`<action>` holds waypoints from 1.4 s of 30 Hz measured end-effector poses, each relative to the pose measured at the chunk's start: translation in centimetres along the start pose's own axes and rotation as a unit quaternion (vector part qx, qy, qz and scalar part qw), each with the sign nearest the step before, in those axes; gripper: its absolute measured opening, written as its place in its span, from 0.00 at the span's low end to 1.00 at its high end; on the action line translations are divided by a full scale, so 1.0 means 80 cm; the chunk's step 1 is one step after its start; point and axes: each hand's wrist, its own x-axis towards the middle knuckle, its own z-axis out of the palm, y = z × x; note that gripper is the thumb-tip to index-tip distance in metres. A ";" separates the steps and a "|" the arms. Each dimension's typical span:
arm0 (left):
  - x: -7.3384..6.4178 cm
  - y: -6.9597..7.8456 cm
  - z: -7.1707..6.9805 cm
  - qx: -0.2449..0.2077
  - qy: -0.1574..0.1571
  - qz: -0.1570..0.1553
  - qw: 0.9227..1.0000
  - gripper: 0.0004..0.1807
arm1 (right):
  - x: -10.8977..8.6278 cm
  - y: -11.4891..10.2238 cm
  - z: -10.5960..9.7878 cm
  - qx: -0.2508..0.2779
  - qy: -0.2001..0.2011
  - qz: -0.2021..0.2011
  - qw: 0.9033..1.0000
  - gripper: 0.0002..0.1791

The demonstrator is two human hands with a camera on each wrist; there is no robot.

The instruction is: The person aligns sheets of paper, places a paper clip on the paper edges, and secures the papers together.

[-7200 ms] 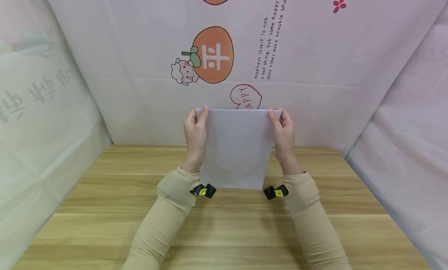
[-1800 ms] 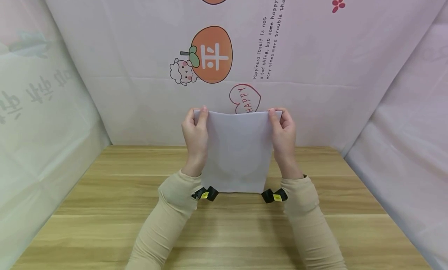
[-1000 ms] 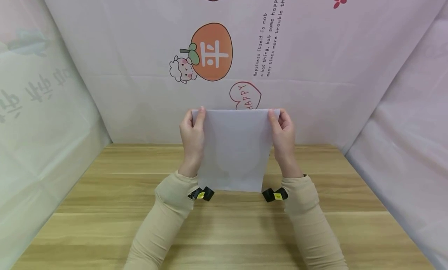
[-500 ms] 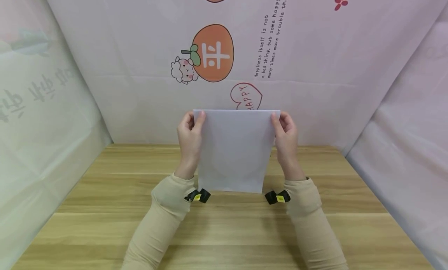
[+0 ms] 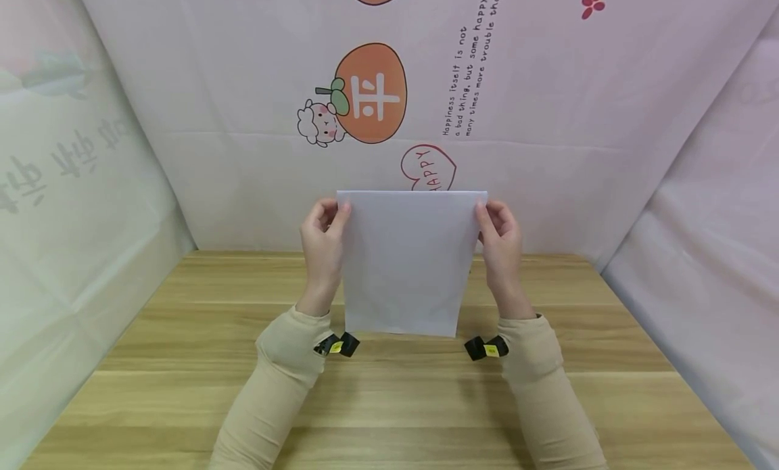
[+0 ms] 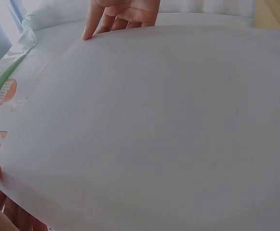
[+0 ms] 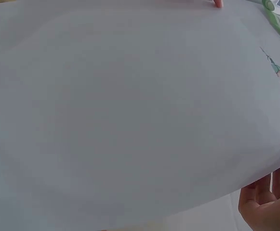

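White sheet (image 5: 406,260) pinched at both top corners

My left hand (image 5: 322,253) has the top-left corner, my right hand (image 5: 502,253) the top-right. Both nearly closed: thumbs on near face, fingers curled behind. Sheet spans the gap between them, near edge-on to the worktop (image 5: 402,416), printed cloth (image 5: 243,186) behind. Can't tell if its lower edge touches.

"What's the sheet (image 5: 408,267) made of?"
"Paper, by its look: matt and smooth."
"And the surface (image 5: 402,402)?"
"Wood-grained, smooth, with a soft sheen."
"The far wall (image 5: 548,84)?"
"Printed cloth, matt, lightly creased; the right wall (image 5: 718,253) is cloth too, more rumpled."
"And the sleeves (image 5: 274,382)?"
"Wrinkled matt cloth, and the wrist cameras (image 5: 349,345) look like plastic."
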 end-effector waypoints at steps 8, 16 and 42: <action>-0.001 -0.004 -0.005 0.002 -0.002 0.006 1.000 0.10 | -0.002 0.008 -0.009 -0.006 0.006 0.010 1.000 0.09; 0.000 -0.004 -0.008 0.020 0.000 0.008 1.000 0.12 | -0.006 0.017 -0.018 -0.006 0.002 0.014 1.000 0.09; -0.011 0.021 -0.010 0.018 0.008 0.009 1.000 0.12 | -0.018 0.047 -0.035 -0.057 -0.019 0.060 0.996 0.12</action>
